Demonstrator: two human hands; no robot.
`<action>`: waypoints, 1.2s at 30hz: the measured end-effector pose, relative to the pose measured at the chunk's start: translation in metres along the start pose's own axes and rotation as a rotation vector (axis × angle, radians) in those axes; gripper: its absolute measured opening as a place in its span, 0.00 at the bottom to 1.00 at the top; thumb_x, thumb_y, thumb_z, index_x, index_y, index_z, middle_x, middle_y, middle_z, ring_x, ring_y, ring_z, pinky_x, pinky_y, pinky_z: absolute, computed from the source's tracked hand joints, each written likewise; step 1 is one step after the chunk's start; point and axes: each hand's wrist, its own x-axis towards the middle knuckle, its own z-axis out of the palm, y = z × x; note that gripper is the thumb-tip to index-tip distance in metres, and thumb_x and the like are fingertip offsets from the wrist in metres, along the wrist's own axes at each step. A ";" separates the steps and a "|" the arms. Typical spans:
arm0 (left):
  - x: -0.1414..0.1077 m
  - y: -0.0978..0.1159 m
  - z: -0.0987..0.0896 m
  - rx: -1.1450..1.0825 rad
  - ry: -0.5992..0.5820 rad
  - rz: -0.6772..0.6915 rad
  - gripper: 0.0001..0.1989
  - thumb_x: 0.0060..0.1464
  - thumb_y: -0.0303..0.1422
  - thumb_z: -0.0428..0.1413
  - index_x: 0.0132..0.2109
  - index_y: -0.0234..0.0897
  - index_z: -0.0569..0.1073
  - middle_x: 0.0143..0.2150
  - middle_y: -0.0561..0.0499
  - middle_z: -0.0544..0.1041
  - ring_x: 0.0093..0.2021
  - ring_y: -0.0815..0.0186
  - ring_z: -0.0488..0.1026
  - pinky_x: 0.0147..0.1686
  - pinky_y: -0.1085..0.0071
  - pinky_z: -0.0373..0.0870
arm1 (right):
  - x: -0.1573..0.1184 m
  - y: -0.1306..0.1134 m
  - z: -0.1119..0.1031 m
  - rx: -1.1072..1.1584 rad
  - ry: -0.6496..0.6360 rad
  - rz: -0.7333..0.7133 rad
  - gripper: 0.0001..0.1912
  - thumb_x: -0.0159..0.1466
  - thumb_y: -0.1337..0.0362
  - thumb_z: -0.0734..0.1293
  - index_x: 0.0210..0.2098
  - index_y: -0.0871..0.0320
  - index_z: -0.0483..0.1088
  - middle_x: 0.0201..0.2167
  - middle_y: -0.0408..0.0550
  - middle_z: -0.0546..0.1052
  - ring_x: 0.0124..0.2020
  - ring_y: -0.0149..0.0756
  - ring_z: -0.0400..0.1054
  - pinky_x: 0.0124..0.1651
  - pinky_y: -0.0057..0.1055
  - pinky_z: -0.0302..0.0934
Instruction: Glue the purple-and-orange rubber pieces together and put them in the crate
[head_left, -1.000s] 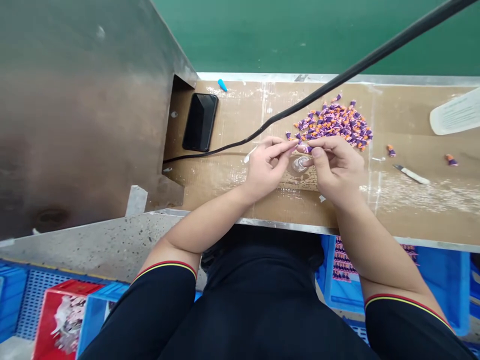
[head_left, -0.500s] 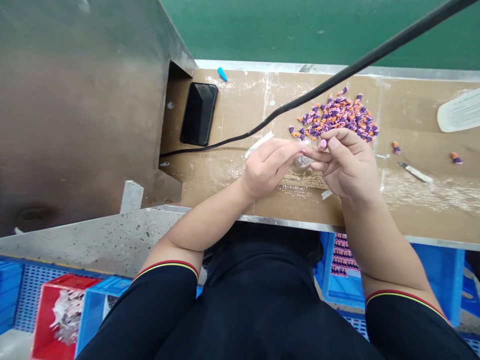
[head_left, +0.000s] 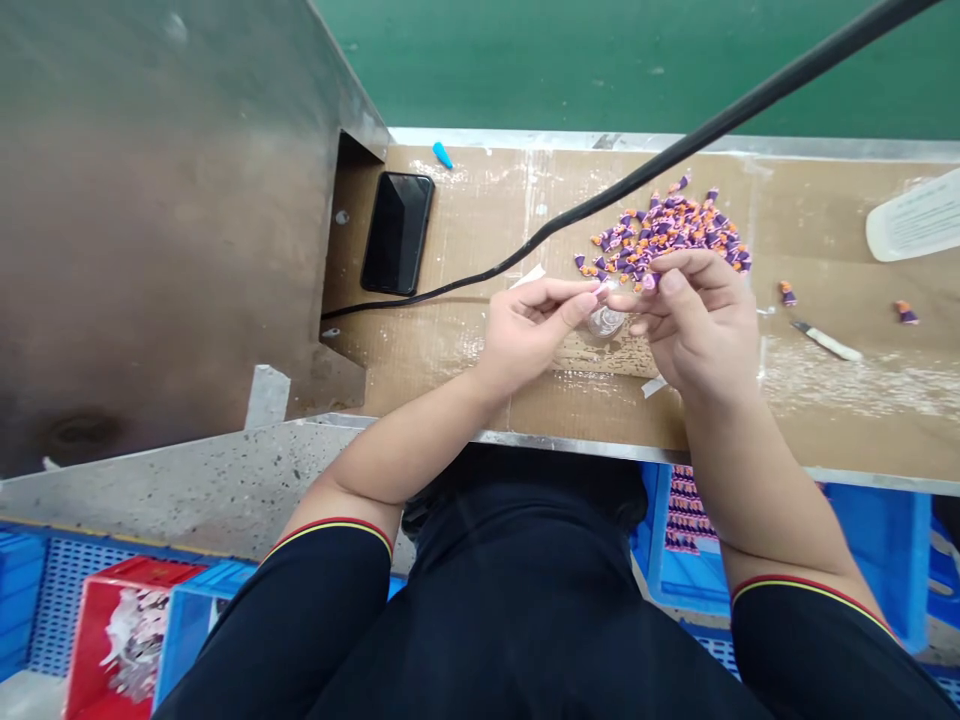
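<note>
Two hands are at work, close together. Our right hand (head_left: 697, 325) pinches a tiny purple-and-orange piece (head_left: 649, 282) — our left hand (head_left: 525, 335) has its fingertips pinched shut too, but we cannot tell on what. A little clear jar (head_left: 606, 322) sits just below them, a big pile of pieces (head_left: 660, 235) lies just past them, and a black cable (head_left: 570, 222) crosses the desk (head_left: 825, 230).

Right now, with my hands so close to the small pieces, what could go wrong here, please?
The right hand works right beside the pile of small purple and orange pieces, so a slip could scatter them. The small clear container stands between it and the left hand, and a knock might tip it over. The black cable passes close to the pile, so a tug on it could perhaps drag pieces away.
</note>
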 end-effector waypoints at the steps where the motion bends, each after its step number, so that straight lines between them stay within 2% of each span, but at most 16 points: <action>1: -0.001 0.001 0.002 -0.102 0.004 -0.103 0.22 0.58 0.57 0.75 0.45 0.44 0.90 0.45 0.46 0.89 0.47 0.59 0.87 0.55 0.57 0.87 | -0.002 -0.001 0.002 -0.056 0.040 -0.048 0.18 0.77 0.40 0.72 0.51 0.45 0.80 0.36 0.44 0.81 0.37 0.42 0.85 0.33 0.35 0.80; 3: -0.001 0.000 0.004 -0.244 -0.011 -0.248 0.24 0.53 0.57 0.78 0.44 0.43 0.90 0.45 0.47 0.89 0.45 0.63 0.86 0.50 0.63 0.86 | -0.005 -0.004 0.008 -0.180 0.100 -0.133 0.16 0.77 0.43 0.72 0.50 0.46 0.81 0.37 0.47 0.83 0.36 0.42 0.84 0.37 0.39 0.81; 5: 0.000 -0.003 0.004 -0.299 -0.018 -0.314 0.24 0.53 0.56 0.79 0.45 0.43 0.90 0.47 0.48 0.89 0.45 0.64 0.85 0.49 0.66 0.85 | -0.009 -0.008 0.013 -0.285 0.128 -0.197 0.14 0.77 0.45 0.73 0.49 0.47 0.82 0.39 0.49 0.85 0.39 0.43 0.84 0.41 0.42 0.83; 9: 0.001 -0.011 0.003 -0.317 -0.001 -0.289 0.21 0.57 0.53 0.78 0.46 0.43 0.90 0.45 0.49 0.88 0.44 0.67 0.83 0.44 0.69 0.82 | -0.015 -0.014 0.023 -0.380 0.164 -0.299 0.08 0.75 0.52 0.75 0.47 0.47 0.84 0.40 0.48 0.86 0.40 0.43 0.83 0.43 0.42 0.82; 14: 0.000 -0.008 0.009 -0.295 0.057 -0.213 0.24 0.52 0.56 0.79 0.42 0.42 0.90 0.41 0.50 0.88 0.39 0.70 0.82 0.41 0.73 0.81 | -0.016 -0.013 0.028 -0.404 0.190 -0.369 0.05 0.75 0.56 0.76 0.45 0.48 0.84 0.38 0.47 0.87 0.38 0.42 0.84 0.40 0.40 0.82; 18: -0.004 0.001 0.013 -0.163 0.108 -0.099 0.21 0.57 0.53 0.77 0.42 0.41 0.89 0.42 0.47 0.89 0.40 0.67 0.85 0.47 0.69 0.85 | -0.016 -0.010 0.029 -0.361 0.218 -0.413 0.06 0.75 0.56 0.75 0.46 0.50 0.82 0.39 0.46 0.86 0.36 0.39 0.84 0.37 0.36 0.81; 22: -0.006 0.003 0.010 -0.048 0.088 0.062 0.13 0.62 0.48 0.76 0.45 0.46 0.91 0.47 0.47 0.91 0.50 0.61 0.89 0.59 0.61 0.86 | -0.018 -0.011 0.030 -0.248 0.206 -0.360 0.06 0.77 0.56 0.74 0.49 0.50 0.80 0.42 0.45 0.85 0.35 0.35 0.84 0.37 0.33 0.82; 25: -0.006 0.001 0.009 -0.010 0.067 0.098 0.12 0.62 0.47 0.76 0.46 0.49 0.92 0.50 0.48 0.91 0.55 0.59 0.89 0.66 0.57 0.84 | -0.018 -0.012 0.030 -0.216 0.206 -0.359 0.06 0.77 0.57 0.75 0.49 0.50 0.80 0.42 0.45 0.85 0.35 0.35 0.84 0.37 0.33 0.82; 27: -0.006 0.002 0.010 -0.040 0.083 0.055 0.12 0.61 0.47 0.77 0.46 0.48 0.92 0.48 0.48 0.91 0.51 0.60 0.89 0.62 0.59 0.85 | -0.017 -0.012 0.030 -0.220 0.201 -0.357 0.06 0.77 0.57 0.75 0.49 0.51 0.81 0.42 0.45 0.86 0.35 0.35 0.84 0.37 0.34 0.82; 30: -0.006 0.003 0.012 -0.178 0.133 -0.087 0.16 0.58 0.50 0.78 0.45 0.46 0.91 0.45 0.48 0.90 0.44 0.65 0.87 0.53 0.65 0.86 | -0.015 -0.011 0.030 -0.279 0.230 -0.420 0.05 0.76 0.58 0.75 0.48 0.50 0.82 0.40 0.45 0.86 0.36 0.38 0.84 0.37 0.36 0.82; 33: -0.006 0.005 0.014 -0.304 0.147 -0.230 0.17 0.55 0.49 0.80 0.42 0.43 0.91 0.46 0.48 0.90 0.45 0.66 0.87 0.52 0.69 0.85 | -0.013 -0.010 0.030 -0.337 0.258 -0.498 0.02 0.74 0.60 0.76 0.45 0.49 0.83 0.38 0.45 0.87 0.35 0.39 0.83 0.37 0.37 0.81; 36: -0.006 0.007 0.015 -0.356 0.151 -0.290 0.12 0.57 0.43 0.80 0.41 0.42 0.90 0.46 0.49 0.90 0.45 0.68 0.86 0.50 0.72 0.83 | -0.012 -0.011 0.030 -0.378 0.226 -0.465 0.02 0.74 0.60 0.76 0.44 0.48 0.84 0.38 0.46 0.88 0.37 0.42 0.85 0.40 0.40 0.82</action>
